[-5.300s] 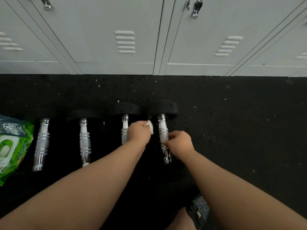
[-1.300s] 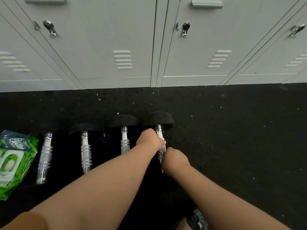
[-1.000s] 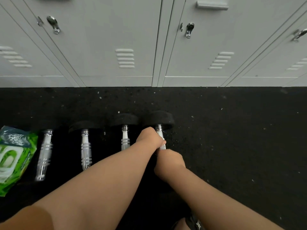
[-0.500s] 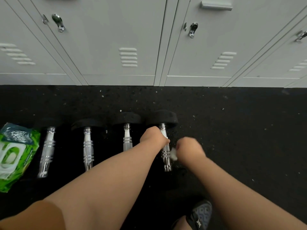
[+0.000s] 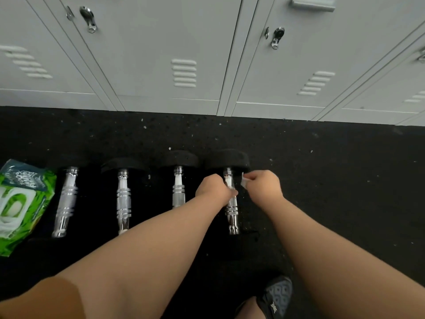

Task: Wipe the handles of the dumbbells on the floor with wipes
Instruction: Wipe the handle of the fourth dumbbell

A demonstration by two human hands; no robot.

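Several dumbbells with chrome handles and black heads lie side by side on the black floor. My left hand (image 5: 215, 188) grips the handle of the rightmost dumbbell (image 5: 231, 212) near its upper half. Just to the right of that handle, near the far head, my right hand (image 5: 263, 184) pinches a small white wipe (image 5: 243, 181). Further left lie the third dumbbell (image 5: 179, 187), the second dumbbell (image 5: 123, 199) and the leftmost dumbbell (image 5: 65, 201), all untouched.
A green pack of wipes (image 5: 19, 206) lies at the far left. Grey lockers (image 5: 184, 54) line the far edge of the floor. My shoe (image 5: 276, 295) shows at the bottom, below the rightmost dumbbell. Open black floor extends to the right.
My right hand has come off the lower handle of the rightmost dumbbell and moved up and right with the wipe. My left hand stays on the handle.
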